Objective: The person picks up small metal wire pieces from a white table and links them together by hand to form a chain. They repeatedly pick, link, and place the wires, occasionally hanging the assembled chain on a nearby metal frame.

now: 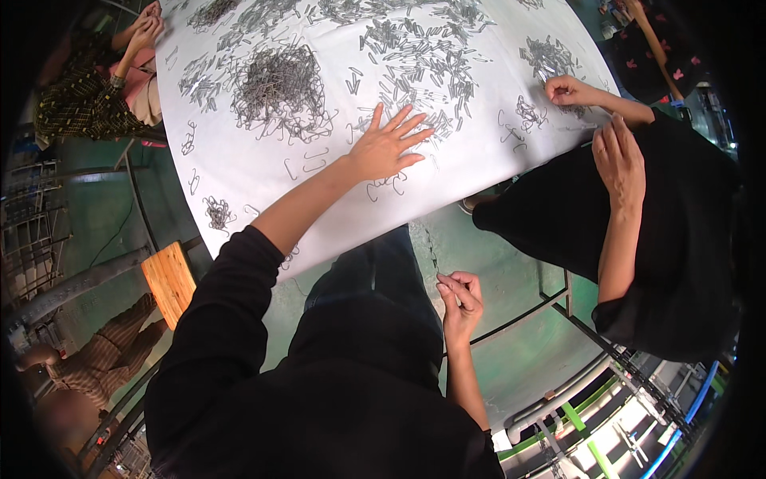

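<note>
My left hand (391, 145) lies palm down on the white-covered table (335, 227), its fingers spread and nothing in them. Its fingertips reach the near edge of a scatter of small narrow metal pieces (427, 76). Several bent wire hooks (386, 186) lie just below that palm. Beyond the table's near edge, in front of my body, my right hand (461, 305) is closed in a pinch. From its fingertips a thin dark chain of linked pieces (432, 247) stretches up toward the table edge. A large tangled heap of wire hooks (281, 86) sits left of my left hand.
At the right a co-worker in black works with one hand (565, 91) over small metal pieces and another hand (621, 164) by the table edge. Another person's hands (145, 30) are at the far left. A wooden stool (170, 281) stands left of the table.
</note>
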`<state>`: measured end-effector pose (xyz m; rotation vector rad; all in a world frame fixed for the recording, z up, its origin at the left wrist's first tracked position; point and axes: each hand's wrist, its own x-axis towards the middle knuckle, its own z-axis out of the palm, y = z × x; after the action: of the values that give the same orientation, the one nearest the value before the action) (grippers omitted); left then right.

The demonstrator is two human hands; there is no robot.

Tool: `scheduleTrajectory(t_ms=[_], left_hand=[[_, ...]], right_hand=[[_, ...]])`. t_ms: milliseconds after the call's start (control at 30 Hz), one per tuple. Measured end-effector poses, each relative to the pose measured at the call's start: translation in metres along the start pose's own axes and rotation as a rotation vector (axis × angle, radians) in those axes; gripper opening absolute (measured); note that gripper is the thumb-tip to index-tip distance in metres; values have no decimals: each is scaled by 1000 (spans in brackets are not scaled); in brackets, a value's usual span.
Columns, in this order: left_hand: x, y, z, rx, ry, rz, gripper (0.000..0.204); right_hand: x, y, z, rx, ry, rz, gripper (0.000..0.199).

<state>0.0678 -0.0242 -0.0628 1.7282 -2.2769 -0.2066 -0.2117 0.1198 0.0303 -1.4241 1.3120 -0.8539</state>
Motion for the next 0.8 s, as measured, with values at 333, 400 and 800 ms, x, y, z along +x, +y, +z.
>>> scheduleTrajectory(t_ms=[333, 400, 800], left_hand=[[17, 31, 2, -194, 127, 119, 16], [25, 28, 1, -185, 51, 168, 14], [-79, 107, -80, -1245, 21, -326, 18]], right_hand=[[-20, -10, 14, -25, -27, -31, 15], [-24, -15, 17, -57, -43, -41, 14], [-40, -32, 30, -56, -64, -111, 15]])
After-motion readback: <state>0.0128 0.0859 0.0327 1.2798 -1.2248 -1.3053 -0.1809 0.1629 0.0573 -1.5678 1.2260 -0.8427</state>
